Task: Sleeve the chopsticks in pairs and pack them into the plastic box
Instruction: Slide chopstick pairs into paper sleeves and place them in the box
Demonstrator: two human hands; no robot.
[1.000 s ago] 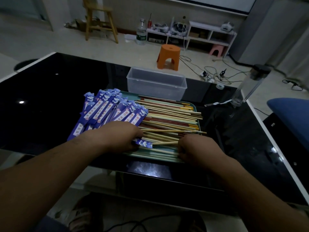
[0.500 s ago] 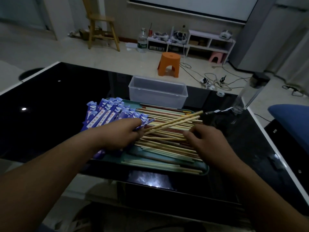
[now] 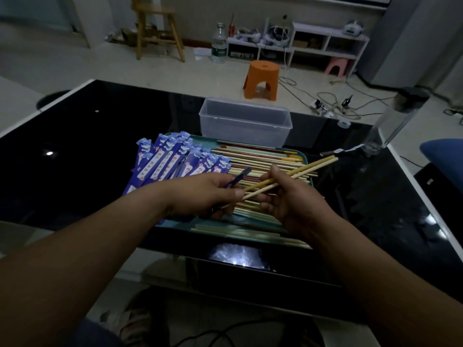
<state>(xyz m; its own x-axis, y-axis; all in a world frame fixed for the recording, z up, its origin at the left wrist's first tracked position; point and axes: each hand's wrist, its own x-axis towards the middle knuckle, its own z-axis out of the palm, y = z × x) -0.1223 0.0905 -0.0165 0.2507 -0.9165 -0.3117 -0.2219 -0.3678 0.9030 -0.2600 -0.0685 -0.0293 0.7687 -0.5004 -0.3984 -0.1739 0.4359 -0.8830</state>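
Right hand (image 3: 288,204) pinches the chopstick pair (image 3: 308,167), tips toward eight o'clock, lined up for the purple sleeve (image 3: 240,175) that left hand (image 3: 208,194) is pinching.

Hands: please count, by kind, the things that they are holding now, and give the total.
chopsticks: 2, in the right hand
purple sleeve: 1, in the left hand
Total: 3

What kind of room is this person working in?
Probably a living room at home: a glossy black coffee table, an orange plastic stool on the tiled floor, and a low white shelf against the wall.
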